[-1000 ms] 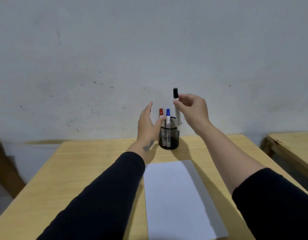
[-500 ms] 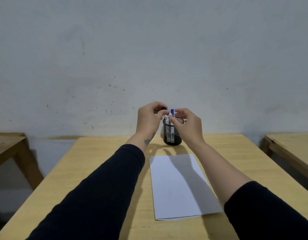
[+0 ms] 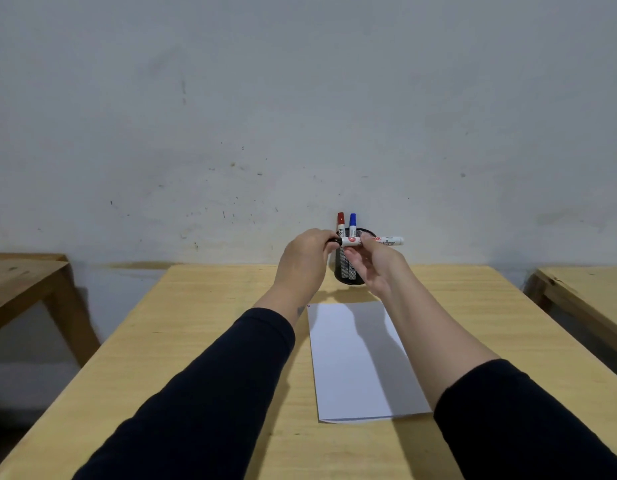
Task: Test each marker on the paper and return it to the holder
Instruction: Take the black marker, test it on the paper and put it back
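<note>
I hold a white marker with a black cap [image 3: 376, 241] level in front of the black mesh holder [image 3: 348, 271]. My left hand [image 3: 305, 261] pinches the black cap end. My right hand [image 3: 378, 266] grips the white barrel, whose back end sticks out to the right. A red-capped marker [image 3: 340, 221] and a blue-capped marker [image 3: 352, 223] stand upright in the holder behind my fingers. A white sheet of paper [image 3: 355, 362] lies flat on the wooden table [image 3: 196, 341], just nearer to me than the holder.
A grey speckled wall rises right behind the table. Another wooden table [image 3: 26, 282] stands to the left and a third [image 3: 587, 292] to the right, each across a gap.
The black-capped marker, upright in my right hand a second ago, now lies level between both hands. My left hand has closed on its cap. The camera has tilted and pulled back.
</note>
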